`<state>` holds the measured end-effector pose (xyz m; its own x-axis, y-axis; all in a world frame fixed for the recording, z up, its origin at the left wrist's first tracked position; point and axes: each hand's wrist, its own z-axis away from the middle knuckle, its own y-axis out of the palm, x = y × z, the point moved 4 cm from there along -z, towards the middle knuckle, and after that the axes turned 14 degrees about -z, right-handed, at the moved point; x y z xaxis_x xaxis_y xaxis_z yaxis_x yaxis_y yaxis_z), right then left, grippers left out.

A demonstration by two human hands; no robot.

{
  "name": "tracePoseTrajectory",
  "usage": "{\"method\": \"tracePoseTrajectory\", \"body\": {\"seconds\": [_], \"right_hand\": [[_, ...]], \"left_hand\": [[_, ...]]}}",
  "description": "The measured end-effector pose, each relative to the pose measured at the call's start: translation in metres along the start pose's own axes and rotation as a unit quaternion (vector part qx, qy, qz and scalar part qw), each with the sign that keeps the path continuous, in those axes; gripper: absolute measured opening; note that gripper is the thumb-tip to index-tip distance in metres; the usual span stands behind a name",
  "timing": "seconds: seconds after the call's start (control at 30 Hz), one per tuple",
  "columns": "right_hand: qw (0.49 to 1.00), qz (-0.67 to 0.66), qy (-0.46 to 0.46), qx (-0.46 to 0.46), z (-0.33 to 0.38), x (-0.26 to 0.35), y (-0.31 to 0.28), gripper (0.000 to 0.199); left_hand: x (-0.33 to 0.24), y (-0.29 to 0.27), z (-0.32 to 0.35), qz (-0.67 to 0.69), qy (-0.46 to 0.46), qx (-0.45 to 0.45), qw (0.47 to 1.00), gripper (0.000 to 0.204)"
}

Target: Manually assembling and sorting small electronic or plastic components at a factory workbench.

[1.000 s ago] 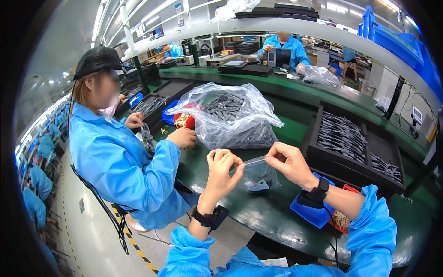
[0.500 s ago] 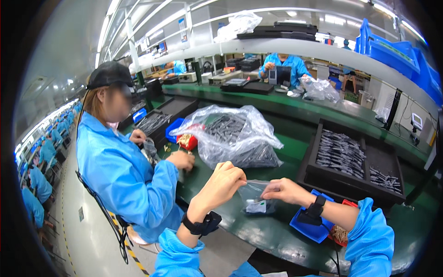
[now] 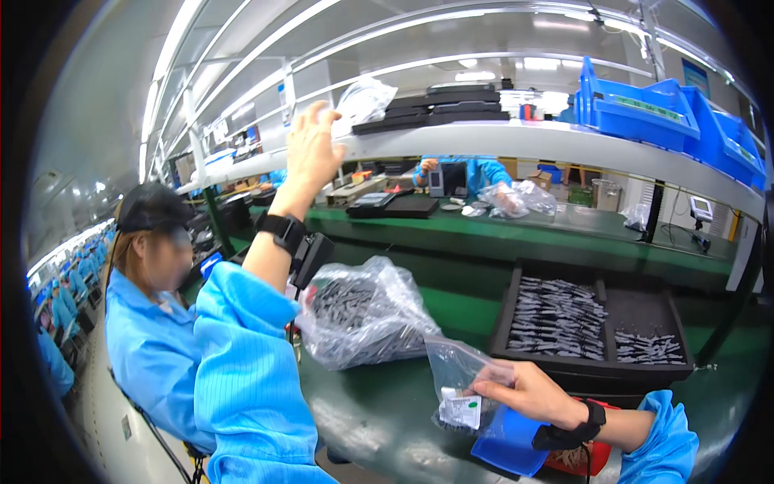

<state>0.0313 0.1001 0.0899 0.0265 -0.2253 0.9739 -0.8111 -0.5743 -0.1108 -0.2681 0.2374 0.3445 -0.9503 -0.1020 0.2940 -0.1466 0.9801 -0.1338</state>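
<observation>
Here, the right hand [image 3: 534,395] pinches a small clear bag [image 3: 453,382] between thumb and fingers, front-left of the black tray [image 3: 645,308]. Farther, left of and above that tray, the left hand [image 3: 313,152] is raised, fingers loosely parted, seemingly empty.

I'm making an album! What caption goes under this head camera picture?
Left hand raised high, right hand holding a small clear bag at a green workbench.

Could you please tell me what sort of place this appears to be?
Probably a factory assembly or packing floor: there is a green workbench, a black divided tray holding many small dark parts, and a line of people in blue workwear.
</observation>
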Motion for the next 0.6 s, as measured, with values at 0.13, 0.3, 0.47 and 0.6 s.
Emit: {"method": "tracePoseTrajectory", "body": {"seconds": [0.13,0.3,0.47,0.6], "right_hand": [[0.999,0.025,-0.012,0.025,0.017,0.013,-0.011,0.022],[0.994,0.071,0.073,0.049,0.032,0.008,-0.033,0.023],[0.995,0.069,0.05,0.052,0.034,0.011,-0.034,0.023],[0.99,0.087,0.09,0.062,0.038,0.01,-0.042,0.024]], "left_hand": [[0.033,0.078,-0.015,0.018,-0.145,0.11,0.983,0.056],[0.021,0.117,-0.024,0.137,-0.192,0.124,0.964,0.055],[0.062,0.14,-0.021,0.024,-0.209,0.11,0.971,0.026],[0.061,0.138,-0.021,0.344,-0.415,0.132,0.832,0.036]]}}
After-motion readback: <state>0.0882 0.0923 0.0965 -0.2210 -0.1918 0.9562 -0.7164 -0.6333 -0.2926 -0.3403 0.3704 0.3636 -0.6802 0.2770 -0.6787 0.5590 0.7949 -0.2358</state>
